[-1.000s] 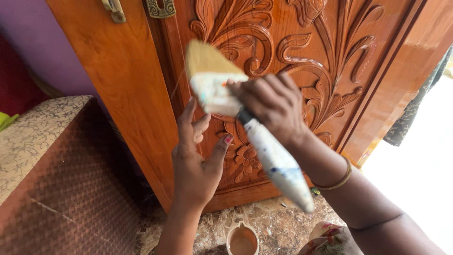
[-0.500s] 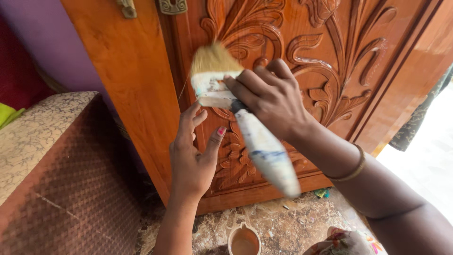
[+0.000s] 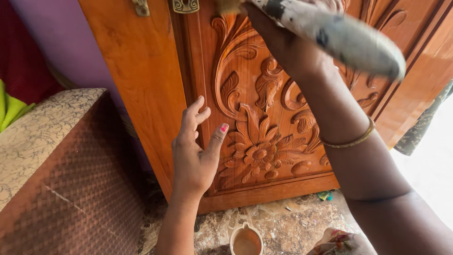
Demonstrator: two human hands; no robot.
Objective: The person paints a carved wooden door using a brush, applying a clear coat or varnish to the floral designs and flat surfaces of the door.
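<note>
A carved, glossy orange-brown wooden door (image 3: 264, 123) fills the middle of the view, with a flower carving low on its panel. My left hand (image 3: 196, 151) rests flat against the door's left stile, fingers apart, holding nothing. My right hand (image 3: 278, 33) is raised to the top edge of the view and grips a wide paintbrush (image 3: 339, 35) with a paint-stained whitish handle; the handle points down to the right. The bristles are almost out of view at the top, against the upper door panel. A thin bangle (image 3: 351, 140) circles my right wrist.
A brown and beige patterned sofa arm (image 3: 61, 174) stands at the left, close to the door. A small cup of brownish liquid (image 3: 245, 242) sits on the marbled floor below. A brass latch (image 3: 185, 5) is at the door's top. Bright doorway light lies at the right.
My right hand has carried the brush upward along the door, from the mid panel to the top edge of view. The left hand has stayed on the door.
</note>
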